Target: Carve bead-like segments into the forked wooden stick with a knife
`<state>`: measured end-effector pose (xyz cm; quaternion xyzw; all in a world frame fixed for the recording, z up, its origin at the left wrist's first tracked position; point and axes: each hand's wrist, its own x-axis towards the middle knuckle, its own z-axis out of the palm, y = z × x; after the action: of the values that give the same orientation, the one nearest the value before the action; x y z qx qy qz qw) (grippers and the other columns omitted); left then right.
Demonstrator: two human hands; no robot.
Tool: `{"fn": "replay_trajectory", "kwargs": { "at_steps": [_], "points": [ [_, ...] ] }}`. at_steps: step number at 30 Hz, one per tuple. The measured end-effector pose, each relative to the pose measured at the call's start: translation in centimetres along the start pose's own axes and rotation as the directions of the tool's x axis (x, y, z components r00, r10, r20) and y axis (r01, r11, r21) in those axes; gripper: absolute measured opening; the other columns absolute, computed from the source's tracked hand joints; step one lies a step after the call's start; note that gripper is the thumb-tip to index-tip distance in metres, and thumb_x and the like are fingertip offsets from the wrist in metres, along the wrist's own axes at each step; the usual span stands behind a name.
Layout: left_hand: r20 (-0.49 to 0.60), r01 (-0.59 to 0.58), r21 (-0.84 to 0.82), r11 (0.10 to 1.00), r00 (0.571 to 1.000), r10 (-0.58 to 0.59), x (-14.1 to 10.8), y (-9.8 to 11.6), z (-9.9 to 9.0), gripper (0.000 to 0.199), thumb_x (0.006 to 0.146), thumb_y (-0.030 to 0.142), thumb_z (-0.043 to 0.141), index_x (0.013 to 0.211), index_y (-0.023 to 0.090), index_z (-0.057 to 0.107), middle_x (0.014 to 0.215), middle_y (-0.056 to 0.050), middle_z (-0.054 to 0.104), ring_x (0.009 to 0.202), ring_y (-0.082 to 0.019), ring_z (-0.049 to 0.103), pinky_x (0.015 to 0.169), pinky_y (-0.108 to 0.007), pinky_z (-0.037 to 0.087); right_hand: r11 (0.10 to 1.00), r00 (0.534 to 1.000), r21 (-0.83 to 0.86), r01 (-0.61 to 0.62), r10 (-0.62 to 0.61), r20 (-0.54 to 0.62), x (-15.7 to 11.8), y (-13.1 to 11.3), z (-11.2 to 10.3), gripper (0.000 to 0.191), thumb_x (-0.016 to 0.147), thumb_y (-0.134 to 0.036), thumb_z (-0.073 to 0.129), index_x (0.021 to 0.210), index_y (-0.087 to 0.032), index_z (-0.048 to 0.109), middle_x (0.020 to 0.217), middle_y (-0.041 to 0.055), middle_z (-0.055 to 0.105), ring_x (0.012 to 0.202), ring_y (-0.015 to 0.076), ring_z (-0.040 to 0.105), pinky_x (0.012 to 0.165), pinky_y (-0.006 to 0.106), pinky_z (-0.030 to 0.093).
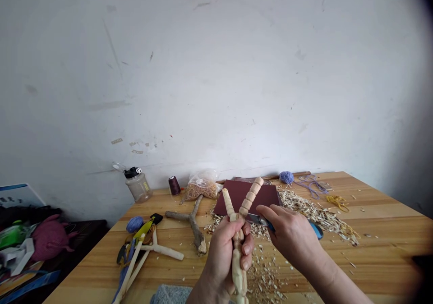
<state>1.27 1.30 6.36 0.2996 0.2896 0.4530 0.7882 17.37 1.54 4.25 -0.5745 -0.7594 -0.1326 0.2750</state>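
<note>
My left hand (221, 250) is wrapped round a peeled, Y-shaped wooden fork (239, 274), just below where its two prongs part. Ring-like grooves run along both prongs, and the handle has carved bulges. My right hand (292, 232) grips a knife with a blue and black handle (317, 230). Its blade points left and lies close to the base of the right prong; whether it touches the wood I cannot tell. Behind the prongs lie dark red sheets (233, 195). Wood shavings (304, 207) are heaped behind my right hand.
A bark-covered forked branch (192, 218) and peeled forks (165, 251) with a yellow-handled tool (144, 228) lie at left. Farther back are a bottle (139, 189), a thread spool (174, 186), a bag of rubber bands (202, 187) and purple yarn (286, 177). Grey cloth (171, 294) lies at the front edge.
</note>
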Motion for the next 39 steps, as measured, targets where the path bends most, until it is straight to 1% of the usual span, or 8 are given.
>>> {"fn": "replay_trajectory", "kwargs": {
  "at_steps": [3,7,12,17,22,28,32,39],
  "points": [
    [-0.022,-0.015,0.080,0.997,1.000,0.017,-0.3,-0.1,0.5,0.017,0.070,0.027,0.056,0.073,0.017,0.043,0.057,0.005,0.046,0.031,-0.001,0.032,0.025,-0.014,0.023,0.998,1.000,-0.052,0.023,-0.024,-0.005,0.0,-0.2,-0.3,0.040,0.069,-0.004,0.045,0.099,-0.025,0.061,0.071,-0.0019,0.060,0.063,0.0105,0.053,0.057,0.023,0.030],
    [-0.049,-0.034,0.093,0.995,0.998,0.039,-0.6,-0.3,1.0,0.022,0.067,0.027,0.059,0.075,0.017,0.041,0.067,0.003,0.049,0.034,-0.002,0.037,0.025,-0.014,0.025,0.996,0.999,-0.090,0.025,-0.027,-0.020,0.0,-0.2,-0.5,0.038,0.069,-0.003,0.045,0.096,-0.025,0.060,0.068,-0.0028,0.057,0.061,0.0106,0.050,0.057,0.025,0.026],
    [-0.037,-0.048,0.120,0.992,0.998,0.053,-0.8,-0.5,0.9,0.023,0.069,0.028,0.059,0.076,0.018,0.041,0.069,0.003,0.049,0.035,-0.002,0.038,0.024,-0.014,0.026,0.994,1.000,-0.108,0.009,-0.011,-0.016,0.0,-0.2,-0.5,0.037,0.069,-0.002,0.046,0.093,-0.026,0.059,0.067,-0.0029,0.056,0.060,0.0110,0.049,0.057,0.026,0.024],
    [-0.063,-0.112,0.168,0.979,0.990,0.124,-0.6,-1.1,0.8,0.022,0.072,0.030,0.058,0.078,0.019,0.040,0.068,0.004,0.049,0.037,-0.002,0.038,0.026,-0.012,0.027,0.987,0.999,-0.159,-0.024,0.028,0.025,0.0,-0.8,-0.5,0.033,0.071,-0.002,0.046,0.091,-0.025,0.058,0.068,-0.0023,0.055,0.062,0.0120,0.050,0.056,0.026,0.024],
    [-0.123,-0.135,0.239,0.962,0.978,0.168,-0.4,-2.2,0.8,0.028,0.075,0.039,0.058,0.083,0.022,0.037,0.053,0.008,0.045,0.034,-0.004,0.034,0.027,-0.012,0.028,0.973,0.996,-0.219,-0.074,0.082,0.025,-0.3,-1.6,-0.2,0.030,0.072,-0.003,0.050,0.092,-0.025,0.058,0.068,-0.0017,0.055,0.062,0.0125,0.051,0.056,0.026,0.025],
    [-0.166,-0.124,0.311,0.942,0.969,0.182,-0.2,-3.1,0.7,0.037,0.073,0.050,0.057,0.082,0.023,0.034,0.042,0.010,0.045,0.026,-0.003,0.028,0.025,-0.013,0.025,0.960,0.996,-0.263,-0.090,0.090,-0.013,-0.6,-2.2,0.0,0.029,0.073,-0.005,0.051,0.095,-0.023,0.057,0.070,-0.0005,0.056,0.063,0.0138,0.052,0.058,0.028,0.027],
    [-0.170,-0.140,0.381,0.914,0.961,0.219,0.1,-3.5,0.4,0.042,0.072,0.057,0.057,0.080,0.023,0.033,0.039,0.010,0.046,0.023,-0.004,0.029,0.024,-0.013,0.023,0.958,0.996,-0.271,-0.094,0.091,-0.023,-0.7,-2.3,0.0,0.027,0.074,-0.006,0.051,0.094,-0.023,0.057,0.069,-0.0002,0.056,0.063,0.0138,0.052,0.057,0.028,0.026],
    [-0.170,-0.153,0.457,0.876,0.952,0.255,-0.3,-3.7,0.9,0.040,0.075,0.057,0.054,0.083,0.023,0.033,0.040,0.010,0.044,0.025,-0.004,0.029,0.025,-0.012,0.024,0.959,0.993,-0.257,-0.119,0.121,-0.009,-0.6,-2.5,-0.1,0.025,0.075,-0.006,0.050,0.092,-0.023,0.057,0.068,-0.0004,0.056,0.062,0.0128,0.052,0.055,0.026,0.025]
  ]
}}
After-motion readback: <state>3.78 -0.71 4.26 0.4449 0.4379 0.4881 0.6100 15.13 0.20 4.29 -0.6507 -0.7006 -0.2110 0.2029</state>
